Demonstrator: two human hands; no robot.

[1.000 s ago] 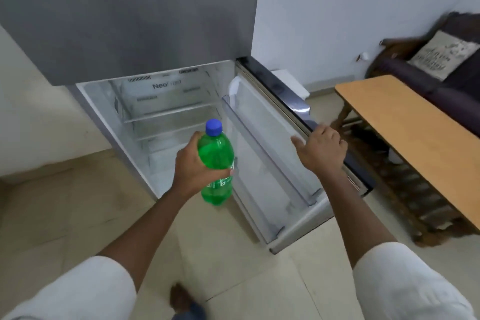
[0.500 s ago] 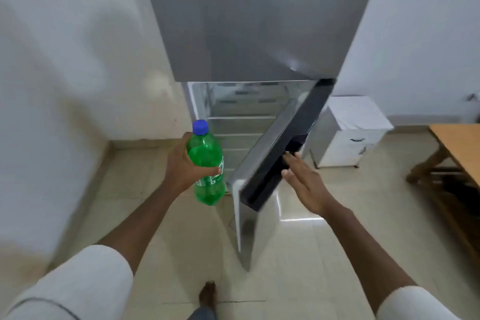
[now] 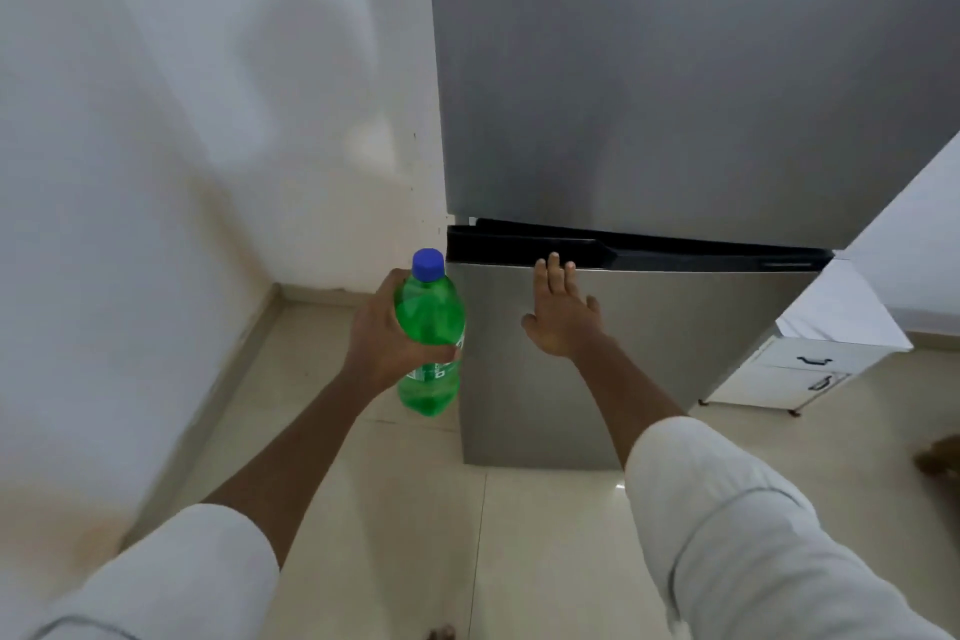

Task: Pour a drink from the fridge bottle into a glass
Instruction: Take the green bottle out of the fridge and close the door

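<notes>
A green plastic bottle [image 3: 430, 327] with a blue cap is held upright in my left hand [image 3: 382, 335], whose fingers wrap around its middle, just left of the fridge. My right hand [image 3: 561, 312] lies flat with straight fingers against the lower fridge door [image 3: 675, 353], fingertips at the black handle strip [image 3: 649, 247]. The lower door is closed against the grey fridge body. No glass is in view.
The tall grey upper fridge door [image 3: 675, 68] fills the top right. A white wall [image 3: 182, 120] stands on the left, close to the fridge. A small white cabinet [image 3: 810, 364] with black handles sits to the right on the tiled floor [image 3: 467, 535].
The lower fridge door has swung from wide open to closed under my right hand. The bottle stayed in my left hand, and the view turned left towards the wall.
</notes>
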